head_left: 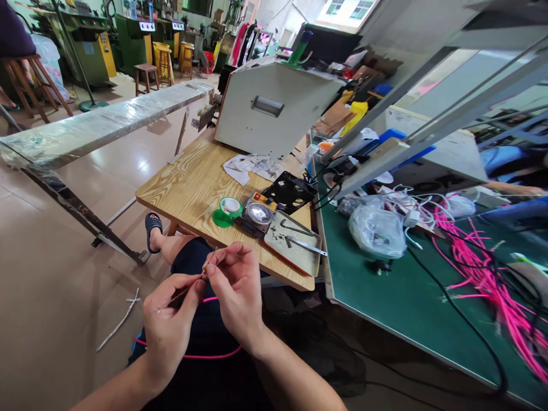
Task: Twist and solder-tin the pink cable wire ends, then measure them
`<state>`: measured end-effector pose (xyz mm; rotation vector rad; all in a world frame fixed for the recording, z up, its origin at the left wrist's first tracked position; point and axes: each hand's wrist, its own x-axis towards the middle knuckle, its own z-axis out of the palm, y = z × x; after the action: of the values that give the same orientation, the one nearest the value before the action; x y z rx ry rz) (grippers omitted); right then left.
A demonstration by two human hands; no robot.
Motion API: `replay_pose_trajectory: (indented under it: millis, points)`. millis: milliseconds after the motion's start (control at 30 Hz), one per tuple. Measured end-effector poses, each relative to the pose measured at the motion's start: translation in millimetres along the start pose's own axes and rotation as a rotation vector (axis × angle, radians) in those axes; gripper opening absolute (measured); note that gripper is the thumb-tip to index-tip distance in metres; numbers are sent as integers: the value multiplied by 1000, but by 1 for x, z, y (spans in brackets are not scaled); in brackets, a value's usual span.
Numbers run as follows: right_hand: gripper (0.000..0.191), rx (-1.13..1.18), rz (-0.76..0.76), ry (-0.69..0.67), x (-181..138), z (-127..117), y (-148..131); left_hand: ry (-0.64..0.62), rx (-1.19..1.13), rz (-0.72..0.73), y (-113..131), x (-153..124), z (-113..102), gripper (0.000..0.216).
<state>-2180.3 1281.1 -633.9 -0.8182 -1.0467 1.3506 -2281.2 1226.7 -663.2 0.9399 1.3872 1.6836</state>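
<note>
Below the table (192, 212) edge, fingers (223, 267) on pink wire (205, 357).

Daylight is bright and even. It comes from the window (346, 8) at the top, blown out to white. The tiled floor (64, 245) carries pale glare, and shadows are soft. The wide lens bends straight lines near the edges, and the pink cables (492, 279) at right smear into blur — the left hand (171, 322), right hand (235, 291) and thin wire (210, 260) are sharp.

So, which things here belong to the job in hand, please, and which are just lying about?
In hand: left hand, right hand, thin wire pinched between them, pink cable over the lap.
Lying about: green spool, metal tray, tweezers, plastic bag, white cloth.
</note>
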Motion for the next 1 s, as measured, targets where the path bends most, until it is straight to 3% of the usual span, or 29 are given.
replay_pose_trajectory:
  millis: [167,400,600,1000]
  points:
    - [31,63,39,-31,1,0,0,60,-25,-29,-8,1,-3,13]
    - [32,-17,-26,41,2,1,3,39,-144,-146,-16,1,-5,20]
    - [34,-69,-49,64,7,2,0,-7,-254,-264,-8,7,0,33]
    - [35,-86,-114,85,12,-3,-2,19,-387,-350,8,9,11,42]
